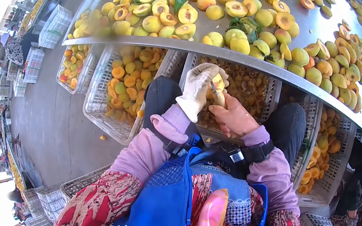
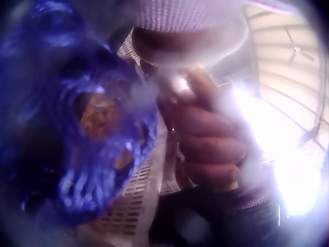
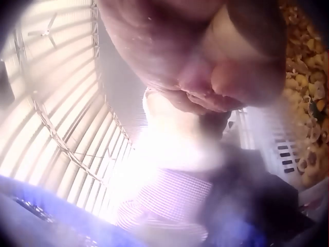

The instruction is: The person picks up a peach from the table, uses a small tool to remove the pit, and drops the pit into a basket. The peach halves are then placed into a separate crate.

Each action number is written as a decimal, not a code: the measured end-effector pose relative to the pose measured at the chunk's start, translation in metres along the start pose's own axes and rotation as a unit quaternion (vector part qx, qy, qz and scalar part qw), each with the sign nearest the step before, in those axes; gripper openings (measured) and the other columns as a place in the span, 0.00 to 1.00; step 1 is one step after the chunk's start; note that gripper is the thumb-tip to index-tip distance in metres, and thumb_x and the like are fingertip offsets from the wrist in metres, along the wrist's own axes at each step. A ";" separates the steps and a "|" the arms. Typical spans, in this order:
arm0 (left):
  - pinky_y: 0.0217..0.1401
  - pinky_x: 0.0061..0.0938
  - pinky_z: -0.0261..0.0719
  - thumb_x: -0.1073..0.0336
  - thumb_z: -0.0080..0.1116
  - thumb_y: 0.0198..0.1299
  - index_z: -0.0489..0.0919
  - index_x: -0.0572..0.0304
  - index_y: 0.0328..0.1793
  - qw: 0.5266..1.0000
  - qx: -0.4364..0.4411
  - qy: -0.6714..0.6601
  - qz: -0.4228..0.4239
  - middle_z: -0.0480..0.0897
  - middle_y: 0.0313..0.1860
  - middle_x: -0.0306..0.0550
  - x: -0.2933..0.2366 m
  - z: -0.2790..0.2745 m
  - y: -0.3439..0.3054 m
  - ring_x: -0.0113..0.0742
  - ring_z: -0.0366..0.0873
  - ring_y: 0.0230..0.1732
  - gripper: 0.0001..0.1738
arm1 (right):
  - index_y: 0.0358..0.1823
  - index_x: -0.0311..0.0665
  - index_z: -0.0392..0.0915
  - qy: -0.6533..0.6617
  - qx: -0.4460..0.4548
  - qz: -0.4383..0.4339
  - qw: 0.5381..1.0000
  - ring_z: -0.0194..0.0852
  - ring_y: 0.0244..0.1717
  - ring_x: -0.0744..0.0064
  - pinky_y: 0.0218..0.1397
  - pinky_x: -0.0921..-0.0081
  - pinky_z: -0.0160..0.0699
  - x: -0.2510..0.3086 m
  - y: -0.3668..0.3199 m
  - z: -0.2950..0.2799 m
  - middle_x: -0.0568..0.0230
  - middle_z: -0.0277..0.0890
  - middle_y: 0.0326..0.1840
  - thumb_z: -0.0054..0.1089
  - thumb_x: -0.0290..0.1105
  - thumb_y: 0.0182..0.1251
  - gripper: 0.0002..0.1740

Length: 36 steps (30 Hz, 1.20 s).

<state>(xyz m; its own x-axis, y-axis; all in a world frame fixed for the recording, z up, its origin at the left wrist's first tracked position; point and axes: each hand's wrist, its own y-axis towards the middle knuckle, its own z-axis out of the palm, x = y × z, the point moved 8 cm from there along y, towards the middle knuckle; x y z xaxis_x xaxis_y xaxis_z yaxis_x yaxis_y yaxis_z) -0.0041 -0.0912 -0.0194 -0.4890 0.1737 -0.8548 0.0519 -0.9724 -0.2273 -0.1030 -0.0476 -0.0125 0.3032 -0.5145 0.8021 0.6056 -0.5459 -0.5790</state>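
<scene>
In the head view my left hand [image 1: 197, 87], in a white glove, holds a yellow apricot [image 1: 218, 80] above a crate between the knees. My bare right hand [image 1: 236, 117] grips a small knife [image 1: 218, 99] by its pale handle. Its short dark blade meets the apricot's near side. The left wrist view shows the right hand's curled fingers [image 2: 211, 141], with blurred blue plastic filling the left side. Seen from the right wrist, the bare hand [image 3: 164, 49] is close up, the glove washed out by glare below it.
A metal table [image 1: 178, 45] with whole and halved apricots stands ahead, its edge just beyond the hands. The crate below [image 1: 270, 99] contains cut pieces. Crates of apricots flank the knees, left [image 1: 97, 99] and right [image 1: 330, 181]. Other people sit at far left and right.
</scene>
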 end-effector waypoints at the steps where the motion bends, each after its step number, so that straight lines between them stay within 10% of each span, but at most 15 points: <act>1: 0.33 0.28 0.82 0.57 0.56 0.59 0.76 0.66 0.39 1.000 0.012 0.007 0.006 0.79 0.32 0.49 0.002 -0.001 -0.002 0.37 0.80 0.32 0.16 | 0.45 0.36 0.62 0.063 0.020 0.010 0.998 0.54 0.08 0.84 0.07 0.81 0.56 -0.003 -0.003 0.004 0.72 0.59 0.15 0.50 0.33 0.65 0.13; 12: 0.33 0.32 0.82 0.55 0.56 0.59 0.75 0.61 0.41 0.994 0.075 -0.076 -0.037 0.80 0.35 0.48 -0.001 0.021 -0.021 0.38 0.80 0.34 0.15 | 0.31 0.45 0.61 0.328 0.177 0.034 0.927 0.46 0.07 0.89 0.05 0.87 0.46 -0.017 -0.020 0.024 0.78 0.53 0.13 0.49 0.34 0.68 0.09; 19: 0.32 0.36 0.81 0.55 0.50 0.61 0.73 0.56 0.43 0.954 -0.099 -0.261 -0.109 0.78 0.37 0.48 -0.013 0.017 -0.035 0.44 0.79 0.35 0.14 | 0.29 0.44 0.62 0.347 0.272 -0.054 0.896 0.46 0.06 0.89 0.05 0.88 0.43 -0.002 -0.030 0.043 0.78 0.53 0.12 0.51 0.36 0.67 0.10; 23: 0.35 0.33 0.81 0.55 0.46 0.63 0.74 0.59 0.41 0.970 -0.070 -0.222 0.068 0.79 0.34 0.46 -0.082 -0.024 -0.034 0.40 0.79 0.34 0.15 | 0.31 0.43 0.63 0.250 0.184 -0.042 0.950 0.49 0.08 0.86 0.08 0.85 0.50 -0.011 -0.023 0.036 0.76 0.56 0.13 0.53 0.38 0.65 0.11; 24: 0.36 0.28 0.80 0.58 0.47 0.63 0.76 0.60 0.40 0.974 -0.098 0.010 0.204 0.80 0.33 0.45 -0.117 -0.055 -0.037 0.35 0.78 0.34 0.13 | 0.33 0.42 0.64 0.180 0.110 -0.030 0.977 0.53 0.09 0.84 0.09 0.82 0.56 -0.019 -0.018 0.026 0.73 0.59 0.14 0.54 0.39 0.64 0.11; 25: 0.39 0.24 0.77 0.62 0.50 0.62 0.77 0.62 0.43 0.946 -0.169 0.119 0.249 0.80 0.32 0.45 -0.145 -0.075 -0.046 0.31 0.77 0.35 0.12 | 0.39 0.37 0.64 -0.218 -0.033 -0.071 0.973 0.71 0.17 0.66 0.22 0.68 0.73 -0.043 0.010 0.002 0.61 0.71 0.20 0.55 0.39 0.62 0.15; 26: 0.43 0.30 0.77 0.60 0.56 0.57 0.77 0.63 0.46 0.795 -0.238 0.466 0.308 0.80 0.34 0.48 -0.168 -0.100 -0.042 0.37 0.78 0.38 0.15 | 0.45 0.34 0.63 -0.470 -0.158 -0.063 0.866 0.77 0.34 0.49 0.38 0.57 0.74 -0.047 0.010 -0.012 0.48 0.77 0.30 0.55 0.38 0.60 0.18; 27: 0.47 0.37 0.75 0.57 0.60 0.52 0.77 0.62 0.47 0.545 -0.323 0.716 0.293 0.80 0.38 0.51 -0.186 -0.101 -0.044 0.45 0.78 0.42 0.20 | 0.44 0.34 0.62 -0.450 -0.166 -0.045 0.876 0.76 0.38 0.46 0.41 0.54 0.73 -0.050 0.011 -0.012 0.44 0.77 0.32 0.54 0.38 0.59 0.18; 28: 0.49 0.42 0.74 0.55 0.62 0.48 0.78 0.58 0.47 0.454 -0.343 0.746 0.346 0.80 0.40 0.53 -0.197 -0.093 -0.042 0.51 0.76 0.44 0.22 | 0.44 0.34 0.62 -0.430 -0.174 -0.028 0.885 0.74 0.41 0.42 0.43 0.52 0.71 -0.048 0.014 -0.012 0.41 0.76 0.34 0.54 0.38 0.59 0.18; 32: 0.47 0.40 0.74 0.56 0.58 0.50 0.78 0.56 0.45 0.584 -0.208 0.714 0.326 0.81 0.39 0.51 -0.183 -0.073 0.045 0.50 0.77 0.45 0.18 | 0.42 0.35 0.61 -0.370 -0.199 -0.098 0.902 0.74 0.38 0.41 0.41 0.52 0.71 -0.018 0.016 -0.009 0.40 0.75 0.32 0.53 0.39 0.60 0.18; 36: 0.47 0.40 0.72 0.54 0.52 0.53 0.77 0.53 0.39 0.489 -0.104 0.848 0.173 0.81 0.38 0.48 -0.141 -0.026 0.130 0.46 0.78 0.44 0.14 | 0.40 0.35 0.60 -0.373 -0.195 -0.111 0.900 0.74 0.36 0.40 0.39 0.51 0.71 -0.015 0.019 -0.011 0.40 0.74 0.29 0.53 0.39 0.60 0.17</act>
<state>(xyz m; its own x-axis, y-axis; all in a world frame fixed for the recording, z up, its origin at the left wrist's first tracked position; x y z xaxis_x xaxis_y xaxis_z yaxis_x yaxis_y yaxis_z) 0.0940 -0.2376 0.0596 0.9982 0.0551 0.0242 0.0500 -0.9831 0.1764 -0.1038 -0.0574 -0.0367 0.7044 0.1447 0.6949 0.4527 -0.8457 -0.2828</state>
